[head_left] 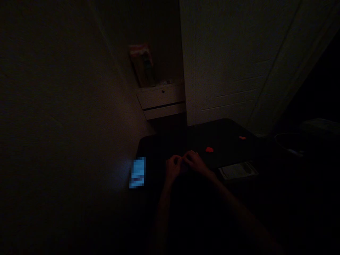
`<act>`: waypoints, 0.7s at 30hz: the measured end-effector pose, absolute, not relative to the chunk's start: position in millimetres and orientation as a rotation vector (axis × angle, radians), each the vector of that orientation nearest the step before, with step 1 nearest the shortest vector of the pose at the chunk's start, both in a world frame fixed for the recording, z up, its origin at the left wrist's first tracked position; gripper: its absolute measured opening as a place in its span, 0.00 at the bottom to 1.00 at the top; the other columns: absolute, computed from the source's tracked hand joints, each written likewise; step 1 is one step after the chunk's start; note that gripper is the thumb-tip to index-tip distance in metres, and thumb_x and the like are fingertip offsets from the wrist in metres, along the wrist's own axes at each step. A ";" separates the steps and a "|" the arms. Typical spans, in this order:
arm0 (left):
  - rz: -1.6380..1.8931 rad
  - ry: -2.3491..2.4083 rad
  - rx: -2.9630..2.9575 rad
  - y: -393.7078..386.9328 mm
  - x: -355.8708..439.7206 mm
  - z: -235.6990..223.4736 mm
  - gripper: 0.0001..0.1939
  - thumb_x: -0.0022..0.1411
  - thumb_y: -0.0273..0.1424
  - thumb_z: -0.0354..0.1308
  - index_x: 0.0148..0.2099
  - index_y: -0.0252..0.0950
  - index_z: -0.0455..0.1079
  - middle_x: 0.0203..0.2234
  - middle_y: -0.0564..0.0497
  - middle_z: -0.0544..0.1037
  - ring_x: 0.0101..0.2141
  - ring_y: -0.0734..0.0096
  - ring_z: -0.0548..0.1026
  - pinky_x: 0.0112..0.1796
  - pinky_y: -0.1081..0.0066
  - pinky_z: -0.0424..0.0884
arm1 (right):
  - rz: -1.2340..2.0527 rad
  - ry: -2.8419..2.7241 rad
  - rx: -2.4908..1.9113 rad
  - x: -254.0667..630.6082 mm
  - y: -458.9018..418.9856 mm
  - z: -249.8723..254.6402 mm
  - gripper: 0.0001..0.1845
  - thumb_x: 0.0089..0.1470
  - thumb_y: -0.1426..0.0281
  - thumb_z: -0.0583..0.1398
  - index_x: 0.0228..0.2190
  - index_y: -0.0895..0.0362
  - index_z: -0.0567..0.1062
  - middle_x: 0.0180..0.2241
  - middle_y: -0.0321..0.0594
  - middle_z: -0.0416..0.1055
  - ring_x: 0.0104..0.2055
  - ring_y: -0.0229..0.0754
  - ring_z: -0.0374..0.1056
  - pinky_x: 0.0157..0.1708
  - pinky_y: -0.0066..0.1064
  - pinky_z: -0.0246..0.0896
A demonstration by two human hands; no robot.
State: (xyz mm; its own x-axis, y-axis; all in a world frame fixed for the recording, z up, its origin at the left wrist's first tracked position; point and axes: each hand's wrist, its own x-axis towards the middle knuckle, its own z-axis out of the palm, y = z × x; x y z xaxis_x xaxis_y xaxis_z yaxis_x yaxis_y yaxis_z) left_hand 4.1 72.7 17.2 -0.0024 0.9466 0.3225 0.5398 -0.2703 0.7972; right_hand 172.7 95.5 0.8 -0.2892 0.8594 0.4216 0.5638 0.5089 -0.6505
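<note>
Both of my hands meet over the dark table (159, 145) in very dim light. My left hand (173, 168) is closed, with thumb and fingertips pinched together. Close against it, my right hand (196, 162) is closed too, fingers bent down toward the left fingertips. Between them there may be a small dark thing, but it is too dark to make out. To the right of my right hand lies a small bright red-orange piece (209, 149), its kind unclear. A smaller orange piece (242, 137) rests farther right on the tabletop.
A glowing blue screen (138, 173), blurred into blocks, is at the table's left edge beside the wall (79, 124). Below the table's right front edge sits a pale flat object (237, 170). White drawers (162, 97) stand behind, with a box-like item (142, 65) on top. A pale cable (281, 141) curves at right.
</note>
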 end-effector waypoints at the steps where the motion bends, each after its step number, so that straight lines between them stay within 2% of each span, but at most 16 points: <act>1: 1.191 1.551 1.836 73.2 4.7 16.2 0.10 0.65 0.36 0.56 0.37 0.38 0.77 0.34 0.48 0.83 0.37 0.63 0.79 0.41 0.66 0.71 | 0.486 -1.994 -1.168 172.7 95.8 0.2 0.10 0.65 0.65 0.57 0.37 0.57 0.75 0.39 0.42 0.77 0.44 0.45 0.71 0.48 0.39 0.61; 7: 1.211 1.635 1.807 74.4 6.9 11.9 0.12 0.66 0.38 0.54 0.39 0.38 0.76 0.34 0.47 0.82 0.36 0.63 0.79 0.40 0.65 0.72 | 0.560 -1.911 -1.150 172.2 97.5 1.0 0.10 0.64 0.63 0.58 0.39 0.55 0.77 0.41 0.43 0.78 0.46 0.46 0.73 0.50 0.41 0.64; 12: 1.339 1.643 1.630 75.5 4.6 11.0 0.13 0.67 0.40 0.53 0.39 0.37 0.73 0.33 0.47 0.81 0.35 0.64 0.78 0.37 0.68 0.72 | 0.660 -1.856 -1.083 172.4 95.9 5.8 0.15 0.60 0.65 0.60 0.48 0.53 0.77 0.47 0.42 0.78 0.48 0.46 0.74 0.52 0.41 0.66; 18: 1.383 1.472 1.575 76.6 1.0 8.6 0.14 0.65 0.43 0.57 0.43 0.37 0.71 0.37 0.47 0.80 0.39 0.65 0.79 0.41 0.68 0.73 | 0.829 -1.677 -1.009 176.4 94.7 10.5 0.20 0.56 0.64 0.63 0.50 0.54 0.76 0.38 0.40 0.79 0.41 0.45 0.75 0.45 0.38 0.69; 21: 1.369 1.408 1.551 75.5 1.2 10.3 0.15 0.65 0.43 0.58 0.44 0.37 0.72 0.37 0.47 0.81 0.39 0.64 0.79 0.41 0.68 0.73 | 0.919 -1.582 -0.980 178.8 93.8 14.5 0.19 0.55 0.61 0.64 0.48 0.55 0.77 0.38 0.41 0.80 0.41 0.46 0.75 0.46 0.39 0.69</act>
State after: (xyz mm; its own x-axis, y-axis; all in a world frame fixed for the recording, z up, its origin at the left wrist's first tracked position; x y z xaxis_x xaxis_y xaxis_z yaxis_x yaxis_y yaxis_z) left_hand 1.2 75.5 10.3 -0.1104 0.9550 0.2754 0.3020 -0.2318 0.9247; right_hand 178.8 93.8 14.5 -0.1528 0.9215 0.3570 0.1459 0.3784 -0.9141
